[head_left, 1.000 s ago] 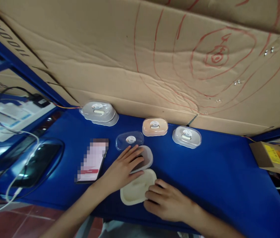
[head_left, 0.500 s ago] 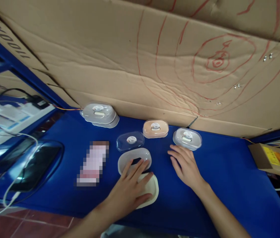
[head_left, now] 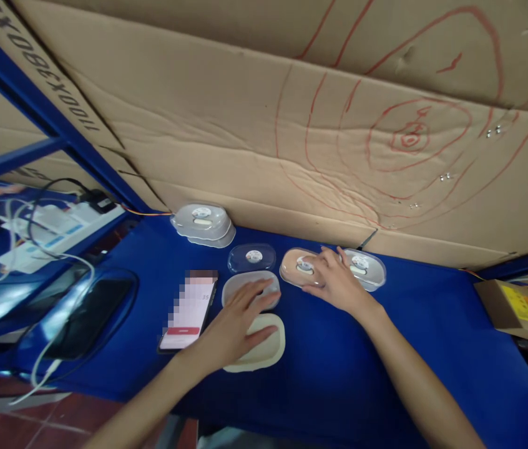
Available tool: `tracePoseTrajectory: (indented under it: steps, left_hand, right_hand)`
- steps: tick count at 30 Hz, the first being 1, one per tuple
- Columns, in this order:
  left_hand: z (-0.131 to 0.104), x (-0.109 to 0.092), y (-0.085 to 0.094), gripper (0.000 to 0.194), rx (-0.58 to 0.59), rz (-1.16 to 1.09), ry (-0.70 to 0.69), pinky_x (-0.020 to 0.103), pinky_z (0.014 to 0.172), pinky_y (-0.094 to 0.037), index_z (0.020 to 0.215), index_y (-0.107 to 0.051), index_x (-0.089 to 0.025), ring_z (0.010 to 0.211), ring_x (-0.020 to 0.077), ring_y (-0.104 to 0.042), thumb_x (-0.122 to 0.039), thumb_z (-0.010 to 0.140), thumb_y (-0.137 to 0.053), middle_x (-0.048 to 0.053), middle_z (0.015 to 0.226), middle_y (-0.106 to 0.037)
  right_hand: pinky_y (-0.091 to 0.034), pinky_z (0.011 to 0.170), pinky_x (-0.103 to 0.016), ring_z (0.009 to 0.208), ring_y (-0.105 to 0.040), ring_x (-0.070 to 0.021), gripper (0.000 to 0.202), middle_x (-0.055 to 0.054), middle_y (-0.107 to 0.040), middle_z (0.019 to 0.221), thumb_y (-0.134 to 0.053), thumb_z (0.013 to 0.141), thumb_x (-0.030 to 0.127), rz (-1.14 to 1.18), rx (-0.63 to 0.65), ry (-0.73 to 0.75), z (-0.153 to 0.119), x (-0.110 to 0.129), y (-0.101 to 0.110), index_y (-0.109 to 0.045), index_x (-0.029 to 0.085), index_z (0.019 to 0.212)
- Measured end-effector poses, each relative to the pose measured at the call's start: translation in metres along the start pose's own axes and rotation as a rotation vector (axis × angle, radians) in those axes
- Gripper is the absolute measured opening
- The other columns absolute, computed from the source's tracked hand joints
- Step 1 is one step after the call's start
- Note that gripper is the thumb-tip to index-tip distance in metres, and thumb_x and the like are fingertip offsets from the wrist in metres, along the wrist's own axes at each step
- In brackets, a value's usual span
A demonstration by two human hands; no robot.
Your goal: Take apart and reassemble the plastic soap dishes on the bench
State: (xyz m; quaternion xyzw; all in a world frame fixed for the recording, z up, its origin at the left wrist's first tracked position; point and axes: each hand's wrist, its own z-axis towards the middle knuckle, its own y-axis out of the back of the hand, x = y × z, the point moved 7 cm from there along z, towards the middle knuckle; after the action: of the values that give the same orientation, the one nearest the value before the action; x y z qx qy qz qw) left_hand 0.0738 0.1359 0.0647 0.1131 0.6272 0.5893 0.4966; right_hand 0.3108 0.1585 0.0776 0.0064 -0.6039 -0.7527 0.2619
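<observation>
My right hand (head_left: 334, 279) is closed over the right end of a peach lidded plastic box (head_left: 292, 268), which has a round label on its clear lid. Just beyond those fingers stands a white lidded box (head_left: 369, 269), partly covered by them. My left hand (head_left: 240, 318) hovers with fingers spread above an uncovered whitish box base (head_left: 231, 290); whether they touch it I cannot tell. Under the left thumb lies a cream oval tray (head_left: 271, 352). A loose clear lid (head_left: 245, 257) with a label rests behind the base.
Stacked lidded boxes (head_left: 203, 226) stand at the back left against the cardboard wall (head_left: 226, 137). A lit phone (head_left: 189, 312) lies left of my left hand. Cables and a power strip (head_left: 65, 234) are at far left. An open carton (head_left: 521, 305) sits at the right edge.
My right hand has moved left from near the white box onto the peach box, which has come slightly nearer. The cream tray and whitish base have shifted left with my left hand.
</observation>
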Motion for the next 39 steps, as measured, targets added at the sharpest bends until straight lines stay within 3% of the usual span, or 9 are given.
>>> tracePoseTrajectory:
  steps: [5, 11, 15, 18, 20, 25, 30, 35, 39]
  left_hand:
    - [0.044, 0.003, -0.01, 0.099, -0.044, -0.065, 0.085, 0.06, 0.122, -0.041, 0.167, -0.017, -0.034, 0.158, 0.0383, -0.036, -0.044, 0.091, -0.081, 0.018, 0.174, -0.029]
    - [0.058, -0.01, -0.025, 0.116, 0.022, -0.017, 0.018, 0.068, 0.128, -0.021, 0.168, -0.003, -0.036, 0.159, 0.0347, -0.035, -0.035, 0.086, -0.086, 0.015, 0.171, -0.038]
    - [0.049, -0.02, -0.026, 0.088, 0.05, 0.062, -0.077, 0.068, 0.128, -0.014, 0.164, -0.026, -0.033, 0.153, 0.0335, -0.044, -0.029, 0.094, -0.079, 0.012, 0.158, -0.055]
    - [0.043, -0.036, -0.029, 0.034, 0.083, 0.07, -0.224, 0.058, 0.125, -0.024, 0.131, -0.063, -0.025, 0.13, 0.0286, -0.063, -0.025, 0.099, -0.072, 0.007, 0.129, -0.073]
    - [0.042, -0.046, -0.032, 0.01, 0.094, 0.035, -0.298, 0.051, 0.117, -0.033, 0.106, -0.069, -0.023, 0.113, 0.025, -0.068, -0.028, 0.099, -0.073, 0.004, 0.109, -0.076]
    - [0.043, -0.055, -0.035, 0.013, 0.043, -0.024, -0.336, 0.042, 0.101, -0.042, 0.097, -0.07, -0.022, 0.099, 0.0221, -0.068, -0.034, 0.101, -0.07, 0.002, 0.098, -0.076]
    - [0.046, -0.046, -0.027, 0.011, -0.075, -0.133, -0.265, 0.038, 0.095, -0.046, 0.103, -0.07, -0.021, 0.097, 0.0208, -0.069, -0.03, 0.105, -0.063, 0.003, 0.099, -0.075]
    - [0.048, -0.037, -0.018, 0.011, -0.154, -0.264, -0.114, 0.035, 0.087, -0.049, 0.104, -0.068, -0.02, 0.097, 0.0215, -0.068, -0.027, 0.107, -0.06, 0.006, 0.103, -0.073]
    - [0.05, -0.034, -0.015, 0.016, -0.147, -0.375, -0.004, 0.026, 0.07, -0.049, 0.102, -0.067, -0.021, 0.077, 0.0145, -0.065, -0.028, 0.109, -0.054, 0.001, 0.089, -0.069]
  right_hand:
    - [-0.06, 0.098, -0.042, 0.115, -0.067, -0.026, 0.063, -0.01, -0.06, 0.129, -0.083, 0.088, 0.041, 0.134, 0.014, -0.042, -0.026, 0.01, 0.009, -0.053, 0.028, 0.142]
    - [-0.056, 0.105, -0.049, 0.126, -0.062, -0.0313, 0.055, -0.012, -0.056, 0.135, -0.072, 0.096, 0.049, 0.14, -0.078, -0.128, -0.041, -0.004, 0.018, -0.052, 0.03, 0.144]
    - [-0.049, 0.112, -0.06, 0.134, -0.055, -0.0392, 0.054, -0.017, -0.052, 0.14, -0.066, 0.099, 0.05, 0.048, -0.113, -0.198, -0.028, -0.014, 0.015, -0.054, 0.027, 0.146]
    - [-0.046, 0.114, -0.062, 0.135, -0.054, -0.0407, 0.051, -0.018, -0.054, 0.14, -0.067, 0.099, 0.046, 0.025, -0.094, -0.189, -0.008, -0.018, 0.001, -0.057, 0.024, 0.145]
    - [-0.049, 0.112, -0.061, 0.133, -0.056, -0.0393, 0.051, -0.018, -0.057, 0.139, -0.068, 0.098, 0.042, 0.035, -0.073, -0.173, 0.004, -0.02, -0.011, -0.058, 0.023, 0.145]
    - [-0.045, 0.117, -0.06, 0.14, -0.055, -0.0358, 0.044, -0.013, -0.06, 0.145, -0.065, 0.102, 0.039, 0.097, -0.061, -0.141, 0.004, -0.023, -0.015, -0.06, 0.027, 0.144]
    - [-0.044, 0.122, -0.054, 0.147, -0.051, -0.0289, 0.046, -0.012, -0.054, 0.156, -0.049, 0.11, 0.038, 0.174, -0.102, -0.187, -0.056, -0.004, 0.0, -0.046, 0.03, 0.155]
    - [-0.04, 0.125, -0.054, 0.156, -0.039, -0.031, 0.075, -0.012, -0.038, 0.169, -0.063, 0.104, 0.044, 0.439, -0.138, -0.359, -0.108, 0.021, -0.02, -0.024, 0.032, 0.167]
    - [-0.054, 0.114, -0.049, 0.145, -0.053, -0.0293, 0.065, -0.013, -0.05, 0.16, -0.064, 0.103, 0.044, 0.551, -0.274, -0.471, -0.108, 0.021, -0.031, -0.036, 0.03, 0.16]
